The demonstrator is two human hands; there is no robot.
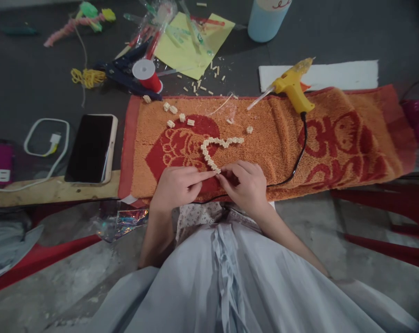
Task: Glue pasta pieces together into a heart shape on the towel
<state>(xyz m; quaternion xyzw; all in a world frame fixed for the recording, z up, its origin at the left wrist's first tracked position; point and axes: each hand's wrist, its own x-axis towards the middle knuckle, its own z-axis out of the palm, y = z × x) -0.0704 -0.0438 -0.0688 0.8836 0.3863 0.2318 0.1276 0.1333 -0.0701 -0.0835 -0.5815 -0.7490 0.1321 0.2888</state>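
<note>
A half-heart outline of small cream pieces [205, 149] joined edge to edge lies on an orange towel [261, 162] with red patterns. My left hand [176, 185] is closed except for a straight index finger, whose tip presses against the outline's lower point. At that same point, the thumb and bent index finger of my right hand [245, 185] pinch the end. Fingertips partly cover the pieces there. One loose cream cluster [250, 130] sits beyond the outline's upper right end. Several more cream clusters [182, 117] are spread over the towel's upper left.
A yellow glue gun [294, 85] rests across a white board [351, 74] and the towel, its black cable running down to the right. Further back are a red thread spool [150, 78], navy-handled tool [126, 69], cut bits, yellow-green paper [209, 55] and a blue container [267, 21]. A phone [90, 148] lies left.
</note>
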